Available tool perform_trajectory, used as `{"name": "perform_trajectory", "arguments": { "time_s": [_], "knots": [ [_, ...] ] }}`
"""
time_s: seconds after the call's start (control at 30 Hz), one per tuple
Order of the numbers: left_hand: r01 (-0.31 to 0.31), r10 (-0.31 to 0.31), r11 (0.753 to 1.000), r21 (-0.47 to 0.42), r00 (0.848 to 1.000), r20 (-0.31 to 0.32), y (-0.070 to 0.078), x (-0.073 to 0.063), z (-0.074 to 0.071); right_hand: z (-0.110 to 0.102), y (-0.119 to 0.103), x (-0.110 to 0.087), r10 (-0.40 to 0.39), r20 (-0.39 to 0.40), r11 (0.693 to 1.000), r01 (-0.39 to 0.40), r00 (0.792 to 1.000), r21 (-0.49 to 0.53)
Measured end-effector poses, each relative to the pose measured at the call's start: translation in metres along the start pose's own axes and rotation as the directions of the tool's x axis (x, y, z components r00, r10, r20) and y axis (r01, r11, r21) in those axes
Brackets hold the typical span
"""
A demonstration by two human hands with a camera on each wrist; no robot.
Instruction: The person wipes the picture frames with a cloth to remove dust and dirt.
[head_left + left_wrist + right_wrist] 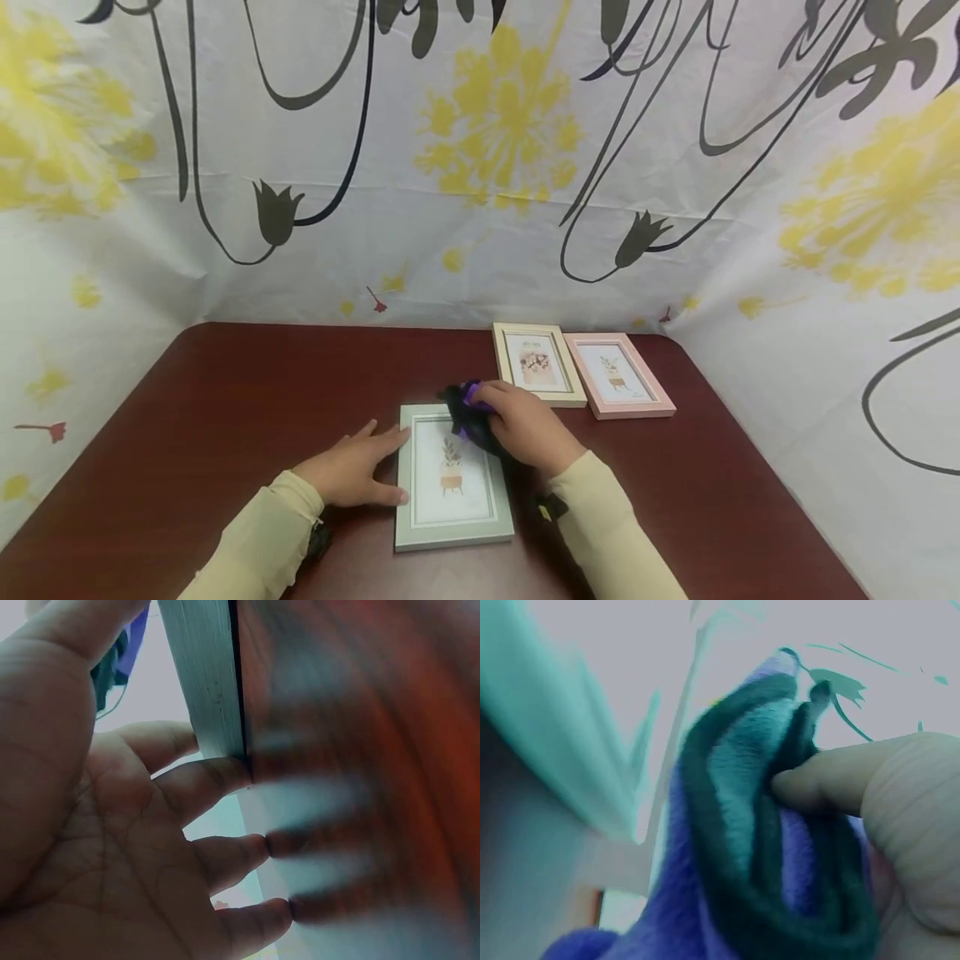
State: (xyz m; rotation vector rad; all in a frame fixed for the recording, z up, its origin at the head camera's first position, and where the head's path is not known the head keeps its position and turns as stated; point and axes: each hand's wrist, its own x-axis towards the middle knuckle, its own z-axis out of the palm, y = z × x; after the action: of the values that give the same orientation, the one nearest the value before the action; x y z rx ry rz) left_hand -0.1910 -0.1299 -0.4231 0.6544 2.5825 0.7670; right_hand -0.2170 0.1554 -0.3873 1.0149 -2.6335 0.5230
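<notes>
A pale green picture frame (454, 537) lies face up on the table, its print showing a potted plant. My left hand (358, 467) touches the frame's left edge with thumb and forefinger; in the left wrist view the fingers (214, 780) are spread along its side, fingertips at the table. My right hand (528, 425) grips a bunched purple and black cloth (472, 425) over the frame's upper right corner. The right wrist view shows the thumb pressed into the folded cloth (727, 825). The cloth hides that corner and part of the right border.
Behind my right hand, a cream picture frame (573, 387) and a pink picture frame (637, 410) lie side by side at the back of the dark red table (300, 375). A patterned white sheet (375, 167) hangs behind the table and along both sides.
</notes>
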Motion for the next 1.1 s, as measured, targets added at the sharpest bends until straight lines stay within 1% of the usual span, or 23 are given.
{"name": "perform_trajectory", "arguments": {
  "time_s": [0.1, 0.17, 0.27, 0.33, 0.47, 0.57, 0.73, 0.87, 1.0, 1.1],
  "knots": [
    [0.008, -0.008, 1.0, -0.004, 1.0, -0.003, -0.002, -0.006, -0.001, 0.009, -0.001, 0.014, 0.027, 0.045, 0.999, -0.029, 0.999, 0.029],
    [0.001, -0.001, 1.0, -0.004, 1.0, 0.007, 0.001, -0.004, 0.001, 0.014, 0.002, 0.011, 0.041, 0.105, 0.998, -0.044, 0.994, 0.034],
    [0.005, -0.005, 1.0, 0.005, 1.0, 0.009, 0.003, -0.002, 0.002, 0.017, 0.008, 0.005, 0.042, 0.214, 0.998, -0.049, 0.976, 0.03],
    [0.011, -0.011, 1.0, 0.009, 1.0, 0.005, 0.005, -0.002, 0.002, 0.018, 0.011, 0.001, 0.044, 0.256, 0.999, -0.05, 0.966, 0.016],
    [0.013, -0.013, 1.0, 0.013, 1.0, -0.002, 0.005, -0.002, 0.001, 0.017, 0.014, -0.002, 0.047, 0.24, 0.999, -0.049, 0.97, 0.001],
    [0.012, -0.012, 1.0, 0.011, 1.0, 0.0, 0.003, -0.003, -0.001, 0.02, 0.013, -0.001, 0.03, 0.243, 0.999, -0.024, 0.97, -0.03],
    [0.025, -0.025, 1.0, 0.003, 1.0, 0.011, -0.001, -0.006, -0.002, 0.027, 0.009, 0.001, 0.005, 0.267, 0.994, 0.026, 0.964, -0.111],
    [0.025, -0.024, 1.0, -0.011, 0.999, 0.026, -0.003, -0.007, -0.003, 0.03, 0.007, 0.002, 0.013, 0.304, 0.991, 0.028, 0.953, -0.13],
    [0.017, -0.017, 1.0, -0.017, 0.999, 0.032, -0.002, -0.006, -0.002, 0.028, 0.008, 0.004, -0.009, 0.339, 0.991, 0.055, 0.941, -0.126],
    [0.016, -0.016, 1.0, -0.019, 0.999, 0.033, -0.001, -0.005, -0.001, 0.027, 0.006, 0.009, -0.026, 0.39, 0.989, 0.081, 0.92, -0.124]
  ]
}}
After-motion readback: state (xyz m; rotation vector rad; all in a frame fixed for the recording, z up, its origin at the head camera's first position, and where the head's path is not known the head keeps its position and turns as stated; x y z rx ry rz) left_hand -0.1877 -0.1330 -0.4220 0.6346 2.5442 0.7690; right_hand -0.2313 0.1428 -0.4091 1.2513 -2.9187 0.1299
